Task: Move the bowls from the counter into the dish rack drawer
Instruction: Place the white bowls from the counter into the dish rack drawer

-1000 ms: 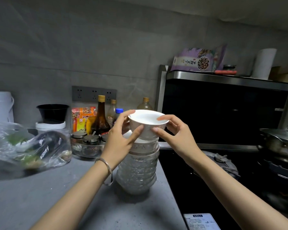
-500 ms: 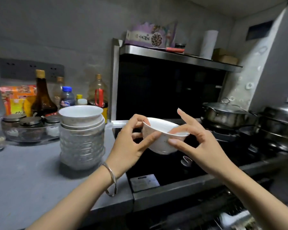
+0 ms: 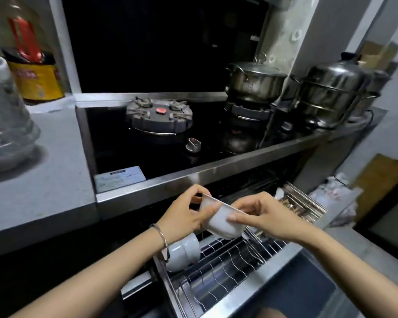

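Note:
A small white bowl (image 3: 218,221) is tilted on its side between both hands, above the open dish rack drawer (image 3: 228,269). My left hand (image 3: 184,214) grips its left rim, thumb on the near side. My right hand (image 3: 260,214) pinches the right rim. Two white bowls (image 3: 184,251) stand on edge in the wire rack at its left end, just under my left wrist. The stack of remaining bowls (image 3: 5,111) stands on the grey counter (image 3: 44,180) at the far left, blurred.
A black gas hob (image 3: 159,118) with a knob (image 3: 193,143) lies behind the drawer. Steel pots (image 3: 255,81) and a steamer (image 3: 333,90) stand at the right. An oil bottle (image 3: 32,65) stands by the wall. A cutlery basket (image 3: 296,205) fills the drawer's right end.
Both hands have carried the bowl from counter height down over the open drawer and tipped it on its side. My view has swung right and downward.

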